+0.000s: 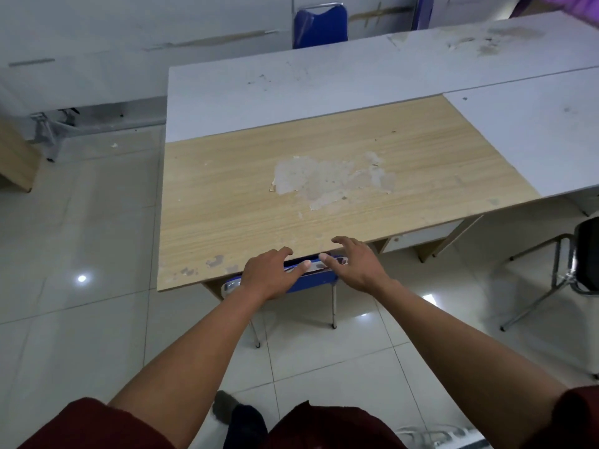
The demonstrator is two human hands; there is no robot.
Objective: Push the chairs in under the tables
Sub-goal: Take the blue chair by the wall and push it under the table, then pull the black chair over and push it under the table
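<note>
A blue chair [319, 277] with metal legs stands tucked under the near edge of the wooden table [246, 202]; only the top of its backrest and two rear legs show. My left hand [270, 273] rests on the backrest's top, fingers spread, thumb along the rail. My right hand [356, 264] hovers just right of it, fingers apart, its thumb touching or nearly touching the backrest. Neither hand is closed around anything. A black chair [588, 254] stands out from the white table [531, 134] at the right. A second blue chair [319, 25] stands behind the far white table [291, 85].
Glossy tiled floor [81, 241] stretches to the left and in front. A wooden cabinet corner [16, 157] is at the far left, with a metal folded frame [48, 131] by the wall. My foot [233, 413] is on the floor below.
</note>
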